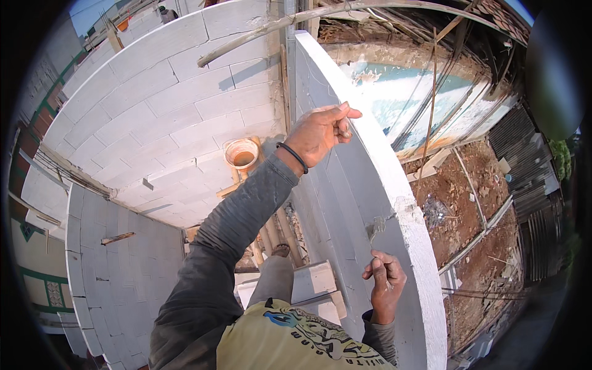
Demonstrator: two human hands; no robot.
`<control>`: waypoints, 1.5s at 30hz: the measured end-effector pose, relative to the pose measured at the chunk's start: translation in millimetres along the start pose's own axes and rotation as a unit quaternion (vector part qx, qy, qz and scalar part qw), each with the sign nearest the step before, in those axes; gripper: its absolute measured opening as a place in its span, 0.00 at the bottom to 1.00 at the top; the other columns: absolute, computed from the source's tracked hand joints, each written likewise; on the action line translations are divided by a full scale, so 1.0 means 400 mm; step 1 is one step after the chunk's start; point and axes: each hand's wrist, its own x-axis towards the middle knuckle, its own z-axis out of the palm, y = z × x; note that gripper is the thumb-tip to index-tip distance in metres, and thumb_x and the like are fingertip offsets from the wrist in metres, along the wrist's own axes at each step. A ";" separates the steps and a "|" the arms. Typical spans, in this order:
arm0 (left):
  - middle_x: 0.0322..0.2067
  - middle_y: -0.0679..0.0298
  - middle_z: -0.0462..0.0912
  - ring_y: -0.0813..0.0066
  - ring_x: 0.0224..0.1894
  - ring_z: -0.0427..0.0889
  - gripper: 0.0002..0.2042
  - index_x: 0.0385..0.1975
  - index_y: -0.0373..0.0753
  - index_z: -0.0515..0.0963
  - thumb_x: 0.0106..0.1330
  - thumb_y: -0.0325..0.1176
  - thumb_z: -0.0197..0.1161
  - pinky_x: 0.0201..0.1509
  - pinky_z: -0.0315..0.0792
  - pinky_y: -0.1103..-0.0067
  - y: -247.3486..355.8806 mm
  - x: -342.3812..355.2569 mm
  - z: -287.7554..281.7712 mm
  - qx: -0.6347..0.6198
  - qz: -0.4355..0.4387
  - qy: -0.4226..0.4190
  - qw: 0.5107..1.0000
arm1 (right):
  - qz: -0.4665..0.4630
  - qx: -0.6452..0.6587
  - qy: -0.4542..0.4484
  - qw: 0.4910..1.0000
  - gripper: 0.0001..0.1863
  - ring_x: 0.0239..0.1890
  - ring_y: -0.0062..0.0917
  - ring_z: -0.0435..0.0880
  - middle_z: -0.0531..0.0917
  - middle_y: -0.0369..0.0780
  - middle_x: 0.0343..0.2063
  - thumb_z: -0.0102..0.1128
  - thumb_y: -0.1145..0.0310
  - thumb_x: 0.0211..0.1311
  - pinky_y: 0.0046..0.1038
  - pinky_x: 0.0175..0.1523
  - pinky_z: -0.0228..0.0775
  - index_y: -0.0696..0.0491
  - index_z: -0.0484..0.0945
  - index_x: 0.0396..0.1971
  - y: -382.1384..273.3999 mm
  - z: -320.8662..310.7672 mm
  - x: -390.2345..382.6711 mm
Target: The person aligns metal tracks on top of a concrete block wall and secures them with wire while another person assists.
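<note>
Head view: the left hand (320, 132) and right hand (386, 283) curl nearly closed beside the white-topped, grey-sided block wall (406, 206), probably so both reach its edge. From here, I can't tell whether either pinches something.

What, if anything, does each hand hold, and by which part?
It cannot be told: left hand and right hand are curled, but anything inside is too faint to identify.
</note>
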 end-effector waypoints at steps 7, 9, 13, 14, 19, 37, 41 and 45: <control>0.21 0.72 0.70 0.79 0.29 0.71 0.22 0.47 0.27 0.76 0.70 0.44 0.57 0.41 0.67 0.77 0.103 0.223 -0.314 -0.034 -0.016 0.024 0.999 | 0.096 0.035 -0.045 0.994 0.13 0.23 0.18 0.76 0.78 0.38 0.24 0.52 0.71 0.68 0.19 0.28 0.70 0.61 0.76 0.47 0.021 0.306 0.385; 0.21 0.72 0.71 0.79 0.30 0.71 0.22 0.46 0.28 0.76 0.69 0.45 0.58 0.41 0.67 0.77 0.126 0.267 -0.386 -0.025 -0.040 0.023 0.999 | 0.165 0.106 0.000 0.980 0.15 0.23 0.19 0.76 0.77 0.38 0.25 0.51 0.72 0.67 0.20 0.28 0.71 0.61 0.73 0.50 0.048 0.362 0.445; 0.22 0.73 0.71 0.80 0.30 0.71 0.22 0.47 0.28 0.76 0.68 0.46 0.59 0.41 0.68 0.77 0.176 0.330 -0.444 -0.042 -0.057 0.001 0.997 | 0.215 0.209 0.122 0.946 0.18 0.22 0.20 0.76 0.77 0.38 0.27 0.49 0.73 0.65 0.23 0.26 0.72 0.63 0.69 0.53 0.078 0.393 0.505; 0.22 0.73 0.71 0.80 0.30 0.71 0.22 0.47 0.28 0.76 0.68 0.45 0.59 0.41 0.68 0.77 0.189 0.346 -0.457 -0.043 -0.060 0.007 0.997 | 0.215 0.214 0.147 0.941 0.18 0.22 0.21 0.76 0.77 0.39 0.28 0.49 0.73 0.64 0.23 0.25 0.72 0.63 0.68 0.53 0.079 0.393 0.506; 0.22 0.73 0.71 0.78 0.30 0.71 0.23 0.50 0.28 0.74 0.68 0.44 0.60 0.40 0.67 0.79 0.234 0.404 -0.495 -0.051 -0.075 0.036 0.995 | 0.218 0.248 0.183 0.926 0.18 0.22 0.20 0.76 0.77 0.38 0.27 0.49 0.73 0.64 0.23 0.25 0.72 0.63 0.69 0.52 0.077 0.404 0.527; 0.23 0.74 0.71 0.81 0.30 0.71 0.22 0.49 0.30 0.74 0.68 0.45 0.60 0.42 0.68 0.78 0.299 0.583 -0.645 0.010 -0.099 0.051 0.994 | 0.170 0.167 0.329 0.914 0.13 0.19 0.19 0.76 0.78 0.39 0.24 0.48 0.71 0.66 0.21 0.21 0.70 0.61 0.74 0.46 0.119 0.477 0.550; 0.23 0.74 0.71 0.81 0.30 0.71 0.22 0.49 0.30 0.74 0.68 0.45 0.60 0.42 0.68 0.78 0.294 0.615 -0.694 -0.006 -0.130 0.029 0.991 | 0.164 0.133 0.408 0.888 0.10 0.16 0.19 0.74 0.77 0.38 0.22 0.51 0.68 0.66 0.20 0.19 0.67 0.58 0.74 0.41 0.135 0.521 0.573; 0.22 0.73 0.72 0.82 0.29 0.71 0.21 0.48 0.28 0.74 0.68 0.43 0.59 0.42 0.68 0.77 0.301 0.671 -0.703 -0.025 -0.131 0.008 0.991 | 0.166 0.129 0.477 0.853 0.11 0.13 0.20 0.73 0.76 0.39 0.19 0.50 0.66 0.66 0.22 0.15 0.66 0.58 0.73 0.40 0.169 0.520 0.588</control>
